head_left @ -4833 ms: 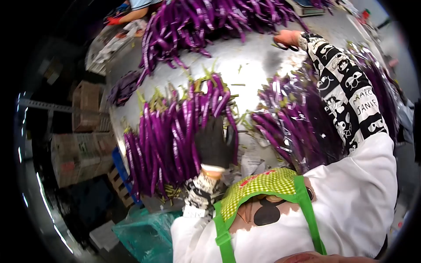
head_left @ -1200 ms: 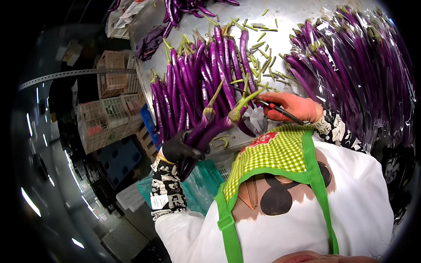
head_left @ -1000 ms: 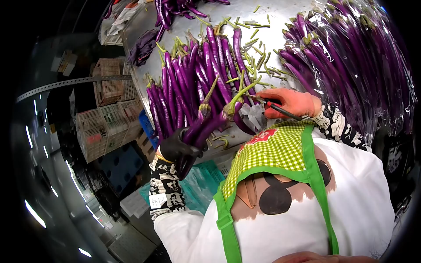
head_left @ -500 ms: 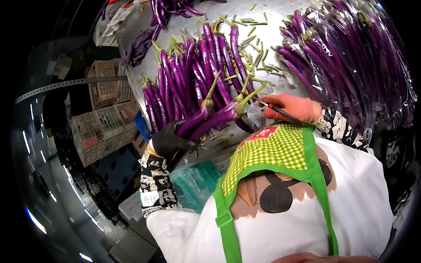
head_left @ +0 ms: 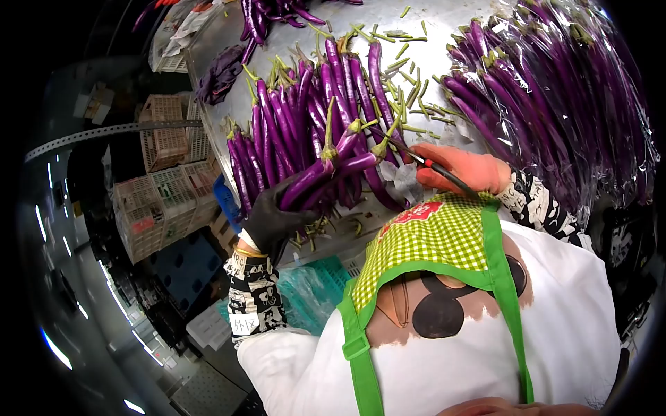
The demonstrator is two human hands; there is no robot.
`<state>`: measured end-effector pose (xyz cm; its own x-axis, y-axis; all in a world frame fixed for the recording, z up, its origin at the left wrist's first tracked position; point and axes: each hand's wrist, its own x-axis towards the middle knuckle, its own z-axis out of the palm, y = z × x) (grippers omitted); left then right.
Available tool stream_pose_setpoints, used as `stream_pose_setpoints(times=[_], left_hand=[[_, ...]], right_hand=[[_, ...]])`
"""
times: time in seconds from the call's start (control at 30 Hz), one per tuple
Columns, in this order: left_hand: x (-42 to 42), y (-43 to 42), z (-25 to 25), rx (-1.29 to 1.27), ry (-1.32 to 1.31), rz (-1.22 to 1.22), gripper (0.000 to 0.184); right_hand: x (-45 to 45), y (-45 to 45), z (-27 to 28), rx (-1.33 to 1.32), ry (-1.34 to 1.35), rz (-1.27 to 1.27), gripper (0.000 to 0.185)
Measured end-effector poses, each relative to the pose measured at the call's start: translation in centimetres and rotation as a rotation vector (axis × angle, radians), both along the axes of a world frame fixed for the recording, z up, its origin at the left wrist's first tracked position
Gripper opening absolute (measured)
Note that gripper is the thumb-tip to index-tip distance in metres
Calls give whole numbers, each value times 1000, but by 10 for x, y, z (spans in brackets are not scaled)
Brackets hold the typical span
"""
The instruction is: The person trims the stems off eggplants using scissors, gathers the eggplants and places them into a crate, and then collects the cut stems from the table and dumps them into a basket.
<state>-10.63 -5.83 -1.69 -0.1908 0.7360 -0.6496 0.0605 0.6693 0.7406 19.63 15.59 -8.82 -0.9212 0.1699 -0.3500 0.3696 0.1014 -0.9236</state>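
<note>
Wrapped round a few purple eggplants [head_left: 309, 182] is my left hand [head_left: 276, 218], in a black glove; their green stems point up and right. My right hand [head_left: 461, 170], in an orange glove, grips black-and-red scissors [head_left: 444, 173], whose blades reach to the stem of one held eggplant. Whether the blades touch the stem I cannot tell. Behind the held ones, a row of loose eggplants [head_left: 277, 125] lies on the metal table [head_left: 305, 52]. Cut stem pieces [head_left: 416, 90] are scattered right of the row.
Eggplants in clear plastic [head_left: 548, 104] lie at the right. More loose ones [head_left: 277, 12] are at the top, near a dark purple cloth [head_left: 220, 75]. Crates [head_left: 163, 204] stand left of the table. A teal plastic bag [head_left: 305, 295] hangs below its near edge.
Over the last second my left hand has shifted slightly, and another eggplant tip shows among the held ones. Earlier, my left hand lay on the row and my right hand was far across the table.
</note>
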Motion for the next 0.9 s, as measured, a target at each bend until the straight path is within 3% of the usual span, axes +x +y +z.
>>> stream_pose_setpoints(times=[0.1,0.13,0.23,0.37,0.57,0.9], left_hand=[[-2,-3,-1,61,71,-32,76],[-3,-4,-3,85,104,-40,77],[-5,-2,4,-38,409,-98,76],[-8,2,10,129,916,-369,75],[18,17,18,113,1205,-485,69],[27,24,16,147,1541,-586,71]], right_hand=[[-6,-2,2,-89,69,-37,55],[-5,-1,1,0,56,-21,54],[-3,2,-1,170,24,7,49],[-9,-5,17,147,-20,0,44],[-30,-3,24,124,22,107,63],[-35,-5,5,122,121,11,36]])
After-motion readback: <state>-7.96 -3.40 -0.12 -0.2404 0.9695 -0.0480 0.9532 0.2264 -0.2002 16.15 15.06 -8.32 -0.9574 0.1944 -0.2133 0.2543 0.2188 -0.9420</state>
